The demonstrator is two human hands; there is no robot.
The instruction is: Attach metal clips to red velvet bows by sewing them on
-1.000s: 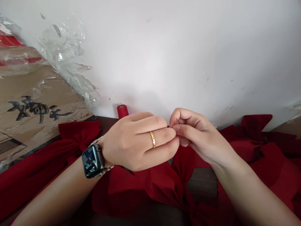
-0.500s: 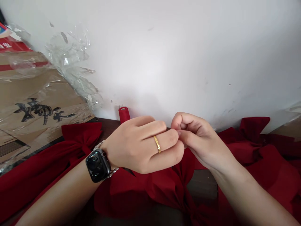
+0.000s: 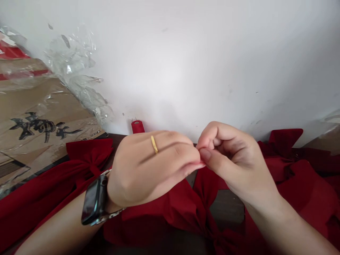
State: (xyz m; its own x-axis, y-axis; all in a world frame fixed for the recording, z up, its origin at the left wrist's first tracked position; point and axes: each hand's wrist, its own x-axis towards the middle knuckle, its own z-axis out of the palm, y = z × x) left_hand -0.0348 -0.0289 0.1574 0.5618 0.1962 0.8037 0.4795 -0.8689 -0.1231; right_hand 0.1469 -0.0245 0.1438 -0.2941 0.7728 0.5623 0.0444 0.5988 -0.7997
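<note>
My left hand [image 3: 156, 166], with a gold ring and a black watch [image 3: 94, 200] at the wrist, is closed with its back toward me. Its fingertips meet those of my right hand [image 3: 231, 156], whose thumb and forefinger are pinched together. Whatever lies between the fingertips is too small or hidden to make out. Below both hands lies a red fabric bow [image 3: 186, 209], gathered at its middle. A spool of red thread [image 3: 137, 126] stands behind my left hand, with thin needle-like pins sticking up from its top.
Another red bow [image 3: 90, 156] lies at the left, before a cardboard box [image 3: 50, 106] with black handwriting and clear plastic wrap [image 3: 71, 63]. More red fabric [image 3: 305, 191] is heaped at the right. A white wall [image 3: 186, 71] rises behind the dark table [image 3: 228, 209].
My left hand has rolled over, turning the watch edge-on and drawing slightly left. The right hand has shifted a little, its pinch still against the left fingertips. The view has moved slightly.
</note>
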